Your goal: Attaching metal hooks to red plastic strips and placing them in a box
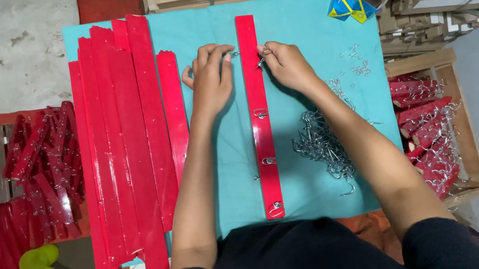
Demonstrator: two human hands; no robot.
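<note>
On the teal table cover (300, 33), straight ahead of me, one long red strip (259, 114) lies lengthwise, running away from my body. Three metal hooks show on it: one near the middle (260, 113), one lower down (268, 161) and one at the near end (275, 209). My left hand (210, 78) sits just left of the strip's far end, fingers curled in, thumb and forefinger pinched on a small metal piece (234, 53) at the strip's edge. My right hand (285, 64) sits just right of the strip, fingers bent, pinching a small hook (260, 62) that touches the red surface.

To my right, near the right forearm, a tangled pile of loose metal hooks (323, 143) lies on the cover, with a few scattered ones (358, 63) farther up. To my left, a stack of bare red strips (127, 140) lies side by side, overlapping. Beyond the table's right edge, a wooden crate (464, 128) holds red strips with hooks on them (430, 138). Left of the table, more hooked red strips (30, 174) are heaped low, beside a lime-green scoop (39, 260). A small blue-and-yellow box (350, 3) stands at the far right corner.
</note>
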